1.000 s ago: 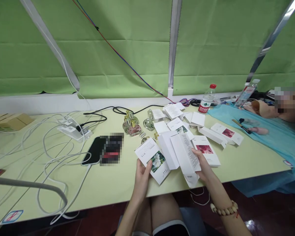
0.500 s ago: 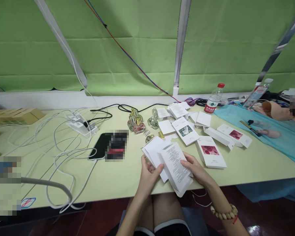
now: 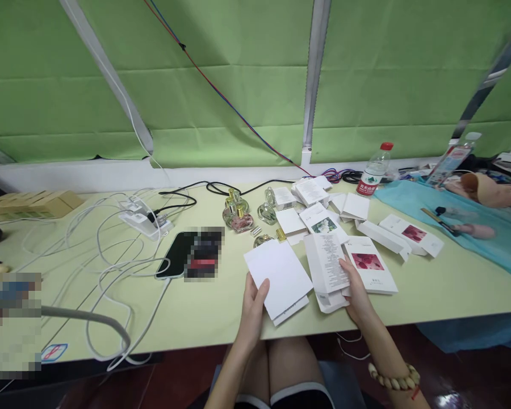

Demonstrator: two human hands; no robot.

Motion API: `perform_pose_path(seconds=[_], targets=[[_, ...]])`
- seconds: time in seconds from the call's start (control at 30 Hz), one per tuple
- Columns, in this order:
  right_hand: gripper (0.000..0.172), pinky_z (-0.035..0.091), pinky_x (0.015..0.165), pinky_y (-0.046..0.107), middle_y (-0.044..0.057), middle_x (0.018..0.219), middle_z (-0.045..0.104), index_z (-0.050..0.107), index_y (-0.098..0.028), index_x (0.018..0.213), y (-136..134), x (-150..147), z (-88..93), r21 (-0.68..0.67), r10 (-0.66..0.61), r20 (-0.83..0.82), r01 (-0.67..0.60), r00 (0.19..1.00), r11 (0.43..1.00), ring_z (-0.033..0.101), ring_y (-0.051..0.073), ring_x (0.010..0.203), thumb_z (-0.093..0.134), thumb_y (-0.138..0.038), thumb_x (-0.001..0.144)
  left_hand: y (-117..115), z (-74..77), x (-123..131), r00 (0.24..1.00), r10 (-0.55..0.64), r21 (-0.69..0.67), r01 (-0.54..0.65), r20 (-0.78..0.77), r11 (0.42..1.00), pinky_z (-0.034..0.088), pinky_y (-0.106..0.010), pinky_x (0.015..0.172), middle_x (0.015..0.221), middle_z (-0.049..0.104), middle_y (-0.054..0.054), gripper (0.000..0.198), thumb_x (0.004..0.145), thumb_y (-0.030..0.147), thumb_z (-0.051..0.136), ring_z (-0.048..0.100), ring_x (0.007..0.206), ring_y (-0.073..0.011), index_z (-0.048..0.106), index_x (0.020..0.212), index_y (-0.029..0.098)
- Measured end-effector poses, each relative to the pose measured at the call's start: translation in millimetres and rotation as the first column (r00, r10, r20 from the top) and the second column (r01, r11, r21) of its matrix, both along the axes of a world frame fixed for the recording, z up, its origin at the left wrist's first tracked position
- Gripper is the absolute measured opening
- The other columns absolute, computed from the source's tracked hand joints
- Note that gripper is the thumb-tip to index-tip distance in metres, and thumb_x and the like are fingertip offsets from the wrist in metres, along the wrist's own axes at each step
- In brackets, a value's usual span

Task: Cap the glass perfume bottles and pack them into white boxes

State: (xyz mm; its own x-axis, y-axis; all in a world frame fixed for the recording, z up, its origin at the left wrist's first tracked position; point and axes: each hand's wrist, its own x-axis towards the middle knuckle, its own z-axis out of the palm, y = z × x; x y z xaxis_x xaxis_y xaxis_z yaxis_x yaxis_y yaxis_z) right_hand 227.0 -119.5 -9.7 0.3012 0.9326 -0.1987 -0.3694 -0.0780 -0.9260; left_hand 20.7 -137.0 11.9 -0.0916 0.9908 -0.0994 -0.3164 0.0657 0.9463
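Note:
My left hand (image 3: 254, 307) is closed on the left edge of a blank white folded insert (image 3: 277, 278), thumb on top; a second white layer shows beneath its lower edge. A white perfume box (image 3: 327, 267) with a printed back and open flaps at its lower end is gripped by my right hand (image 3: 356, 289). The two pieces are held slightly apart above the table's front edge. Behind them stand several glass perfume bottles (image 3: 241, 220) with gold caps. A perfume bottle (image 3: 263, 240) is partly hidden behind the insert.
White boxes with a pink flower picture (image 3: 369, 264) and a white flower picture (image 3: 323, 222) lie to the right, among other cartons. A water bottle (image 3: 371, 170) stands behind them. Left are a phone (image 3: 176, 255), a power strip (image 3: 142, 218) and tangled white cables. Blue cloth (image 3: 413, 199) covers the right.
My right hand has moved right and slightly up with the box, separating it from the insert in my left hand. More of the insert's blank face now shows.

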Motion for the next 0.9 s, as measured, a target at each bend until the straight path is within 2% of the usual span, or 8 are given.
perform_pose_path(seconds=[0.17,0.3,0.4,0.53,0.6,0.67,0.77,0.9], targets=[[0.052,0.051,0.087,0.036,0.001,0.124,0.061,0.053,-0.028,0.124,0,-2,-0.5,0.049,0.004,0.107,-0.009,0.994,0.999,0.059,0.025,0.11,0.058,-0.049,0.077,-1,-1.4,2,0.986,-0.148,-0.038,0.145,-0.073,0.989,0.052,-0.031,0.082,0.115,0.066,-0.011,0.068,0.072,0.048,0.067,0.063,0.102,-0.0251,0.047,0.13,0.017],[0.052,0.048,0.092,0.036,0.001,0.13,0.056,0.051,-0.028,0.124,0,-3,-1.3,0.016,-0.024,0.149,0.021,0.989,1.0,0.053,0.024,0.118,0.056,-0.051,0.078,1,-10.5,2,0.985,-0.086,0.008,0.088,-0.148,0.996,0.047,-0.032,0.094,0.128,0.058,-0.01,0.073,0.072,0.044,0.068,0.057,0.114,-0.0242,0.042,0.136,0.019],[0.054,0.043,0.099,0.036,0.002,0.134,0.052,0.049,-0.027,0.124,0,-3,-4.3,0.006,-0.062,0.155,0.061,0.986,0.998,0.048,0.024,0.124,0.057,-0.052,0.077,2,-14.7,2,0.948,-0.031,0.125,0.074,-0.318,0.989,0.038,-0.036,0.104,0.137,0.049,-0.01,0.069,0.075,0.041,0.066,0.049,0.123,-0.0259,0.042,0.137,0.022],[0.055,0.042,0.101,0.036,0.002,0.138,0.047,0.046,-0.028,0.126,0,-5,-4.7,0.011,-0.127,0.157,0.127,0.979,0.992,0.044,0.023,0.128,0.055,-0.052,0.078,-1,-11.8,2,0.802,0.145,0.309,0.052,-0.579,0.95,0.026,-0.044,0.112,0.147,0.032,-0.011,0.069,0.08,0.037,0.061,0.03,0.136,-0.0276,0.032,0.142,0.024],[0.056,0.043,0.099,0.035,0.002,0.138,0.048,0.044,-0.029,0.127,-1,-7,-2.8,0.019,-0.131,0.146,0.129,0.981,0.991,0.043,0.022,0.128,0.055,-0.052,0.078,-4,-7.3,2,0.695,0.199,0.387,0.124,-0.692,0.914,0.022,-0.047,0.113,0.151,0.025,-0.011,0.07,0.08,0.036,0.061,0.023,0.139,-0.0288,0.031,0.142,0.027],[0.058,0.043,0.099,0.035,0.004,0.136,0.049,0.041,-0.027,0.127,-2,-8,-0.6,0.028,-0.125,0.131,0.122,0.984,0.992,0.043,0.022,0.127,0.056,-0.051,0.077,-5,-2.0,2,0.581,0.207,0.421,0.261,-0.787,0.869,0.02,-0.049,0.113,0.153,0.02,-0.01,0.073,0.076,0.038,0.064,0.016,0.141,-0.0313,0.033,0.141,0.028],[0.059,0.041,0.1,0.036,0.006,0.134,0.051,0.04,-0.025,0.126,-2,-8,1.8,0.049,-0.136,0.112,0.131,0.984,0.99,0.045,0.023,0.126,0.057,-0.051,0.075,-2,5.8,2,0.45,0.19,0.386,0.396,-0.872,0.833,0.017,-0.053,0.112,0.153,0.016,-0.012,0.088,0.065,0.047,0.072,0.009,0.141,-0.0367,0.033,0.142,0.027],[0.054,0.039,0.101,0.038,0.008,0.134,0.049,0.042,-0.025,0.122,-4,-9,2.6,0.099,-0.163,0.118,0.151,0.98,0.983,0.046,0.023,0.123,0.057,-0.049,0.076,7,16.0,3,0.335,0.091,0.263,0.515,-0.938,0.816,0.013,-0.057,0.112,0.149,0.025,-0.013,0.107,0.051,0.059,0.075,0.012,0.14,-0.0404,0.031,0.142,0.024]])
